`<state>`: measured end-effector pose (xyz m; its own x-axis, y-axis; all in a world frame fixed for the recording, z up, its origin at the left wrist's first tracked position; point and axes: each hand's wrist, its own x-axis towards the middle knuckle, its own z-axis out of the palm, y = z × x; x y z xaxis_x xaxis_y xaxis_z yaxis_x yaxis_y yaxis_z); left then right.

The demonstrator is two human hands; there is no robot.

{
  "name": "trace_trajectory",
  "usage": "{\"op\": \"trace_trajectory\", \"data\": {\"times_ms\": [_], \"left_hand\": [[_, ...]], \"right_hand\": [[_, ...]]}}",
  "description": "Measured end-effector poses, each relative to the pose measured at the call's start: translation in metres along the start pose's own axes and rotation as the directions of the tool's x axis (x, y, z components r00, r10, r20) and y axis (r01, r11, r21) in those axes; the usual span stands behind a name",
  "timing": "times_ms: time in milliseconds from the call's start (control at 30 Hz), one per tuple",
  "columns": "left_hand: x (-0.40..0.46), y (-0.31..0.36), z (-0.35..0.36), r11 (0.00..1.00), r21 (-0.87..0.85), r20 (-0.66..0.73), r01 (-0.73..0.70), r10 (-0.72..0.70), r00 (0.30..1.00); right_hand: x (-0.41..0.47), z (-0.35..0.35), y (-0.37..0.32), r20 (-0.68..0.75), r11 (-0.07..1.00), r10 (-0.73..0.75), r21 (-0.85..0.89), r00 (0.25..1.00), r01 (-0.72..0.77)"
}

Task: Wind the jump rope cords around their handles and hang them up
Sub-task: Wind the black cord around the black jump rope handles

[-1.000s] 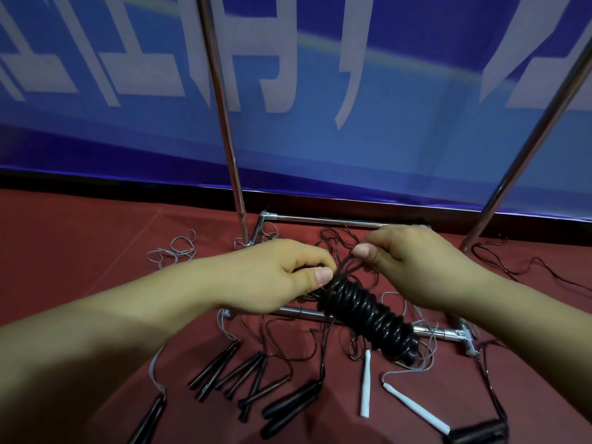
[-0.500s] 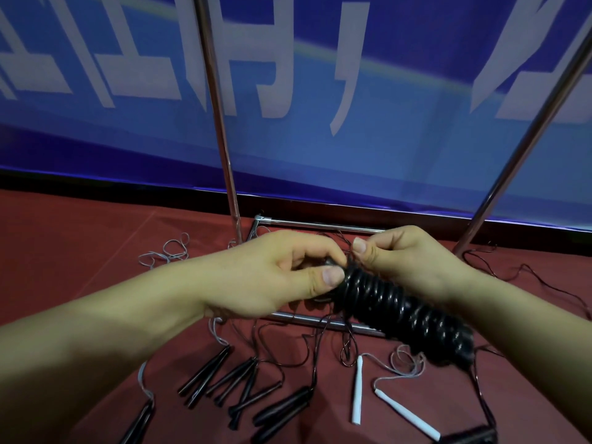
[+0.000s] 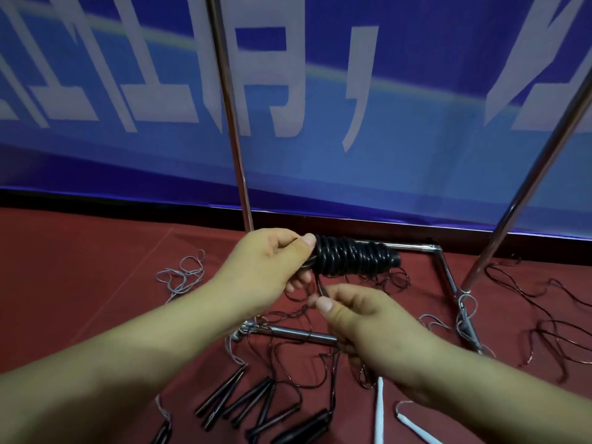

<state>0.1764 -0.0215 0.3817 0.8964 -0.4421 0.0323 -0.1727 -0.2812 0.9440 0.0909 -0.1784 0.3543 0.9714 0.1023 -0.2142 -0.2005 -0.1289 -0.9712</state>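
Black cord wound in tight coils round the handles — the bundle [image 3: 352, 259] sits level, its near end gripped by the left hand [image 3: 266, 267], thumb on top, fingers curled beneath. Just below that grip the right hand [image 3: 362, 322] pinches the loose cord tail [image 3: 320, 285] between thumb and forefinger; the tail runs up from the pinch into the coils. Under both hands, red carpet [image 3: 96, 277] with a chrome rack base [image 3: 448, 277] — two uprights rise beyond the bundle. Nearer than the grip lie unwound black handles [image 3: 237, 402] and white handles [image 3: 379, 411] with tangled thin cords. Blue banner [image 3: 384, 155] behind.
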Motion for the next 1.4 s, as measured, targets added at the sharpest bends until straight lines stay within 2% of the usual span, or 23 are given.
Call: {"op": "trace_trajectory", "data": {"times_ms": [133, 200, 267, 333, 467, 600, 700, 767, 833, 900, 1000, 1267, 1400], "left_hand": [[0.001, -0.006, -0.001, 0.972, 0.229, -0.024, -0.047, 0.054, 0.998], [0.001, -0.008, 0.0, 0.929, 0.361, -0.038, -0.079, 0.099, 0.994], [0.002, -0.01, 0.002, 0.906, 0.415, -0.052, -0.084, 0.116, 0.992], [0.003, -0.014, 0.005, 0.91, 0.408, -0.04, -0.074, 0.098, 0.994], [0.01, -0.018, 0.008, 0.984, 0.171, -0.034, 0.054, -0.049, 0.998], [0.013, -0.015, 0.009, 0.99, 0.015, -0.064, 0.143, -0.142, 0.988], [0.014, -0.015, 0.01, 0.988, 0.036, -0.06, 0.147, -0.145, 0.988], [0.014, -0.018, 0.009, 0.984, 0.159, -0.064, 0.083, -0.073, 0.995], [0.013, -0.02, 0.009, 0.929, 0.368, -0.065, -0.045, 0.074, 0.995], [0.011, -0.02, 0.009, 0.824, 0.548, -0.047, -0.141, 0.2, 0.979], [0.01, -0.018, 0.007, 0.741, 0.637, 0.005, -0.213, 0.273, 0.962], [0.016, -0.016, 0.006, 0.642, 0.726, 0.137, -0.245, 0.214, 0.967], [0.016, -0.011, 0.007, 0.542, 0.791, 0.247, -0.285, 0.143, 0.958]], "right_hand": [[-0.003, 0.005, -0.002, 0.032, 0.99, -0.038, -0.138, 0.999, 0.042], [-0.004, 0.007, -0.002, 0.046, 0.99, -0.014, -0.141, 0.999, 0.02], [-0.003, 0.011, 0.0, 0.049, 0.993, 0.021, -0.119, 0.999, -0.015], [-0.003, 0.012, 0.002, 0.043, 0.992, 0.054, -0.113, 0.998, -0.048], [-0.003, 0.008, 0.004, 0.018, 0.988, 0.083, -0.132, 0.996, -0.08], [0.0, 0.009, 0.003, 0.012, 0.986, 0.078, -0.15, 0.997, -0.075], [0.001, 0.011, 0.001, 0.025, 0.988, 0.067, -0.138, 0.997, -0.063], [0.001, 0.013, -0.001, 0.036, 0.99, 0.061, -0.126, 0.997, -0.056], [0.001, 0.014, -0.005, 0.045, 0.993, 0.069, -0.104, 0.997, -0.064], [0.001, 0.012, -0.009, 0.051, 0.993, 0.078, -0.093, 0.996, -0.073], [0.0, 0.003, -0.016, 0.043, 0.989, 0.078, -0.127, 0.996, -0.072], [-0.002, -0.027, -0.028, -0.115, 0.917, 0.143, -0.359, 0.983, -0.175], [-0.006, -0.037, -0.031, -0.107, 0.864, 0.123, -0.477, 0.987, -0.159]]}}
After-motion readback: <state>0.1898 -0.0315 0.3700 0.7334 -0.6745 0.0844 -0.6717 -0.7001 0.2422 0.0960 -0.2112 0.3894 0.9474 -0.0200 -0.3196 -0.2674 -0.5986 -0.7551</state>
